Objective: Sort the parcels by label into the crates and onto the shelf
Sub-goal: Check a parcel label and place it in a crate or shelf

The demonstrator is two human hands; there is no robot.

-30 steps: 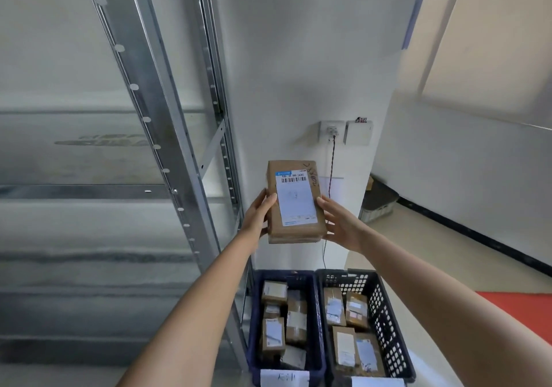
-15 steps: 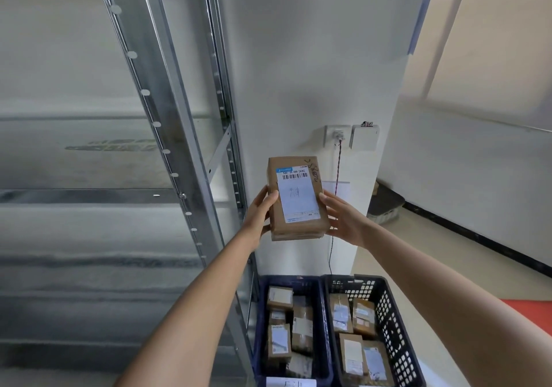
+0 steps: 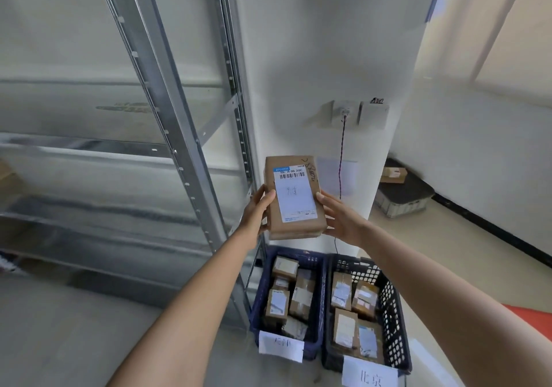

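— What have your fingers got?

— A parcel (image 3: 294, 197), held up between both hands. My left hand (image 3: 256, 212) grips its left edge, thumb on the front face beside the label (image 3: 294, 195); my right hand (image 3: 339, 218) clasps the right edge, thumb tip on the front there too. The other fingers curl round behind, out of sight.

— How does the parcel sit?

— Upright, long side vertical, label towards me. The label has a barcode at the top and handwriting on white below; I cannot read it.

— And around the parcel?

— Straight below it, on the floor, stand two crates, side by side and touching. The blue crate (image 3: 318, 297) is below and slightly left, the black crate (image 3: 394, 312) below and right. Both hold brown parcels, and each has a paper tag on its near wall.

— The shelf?

— The shelf (image 3: 167, 94) is left of the parcel, a grey metal frame with bare boards; its near post runs down just left of my left wrist. Behind the parcel is a white wall with a socket (image 3: 345, 113) above it and a cord hanging down. Well to the right of the parcel, a grey bin (image 3: 403, 195) sits by the wall.
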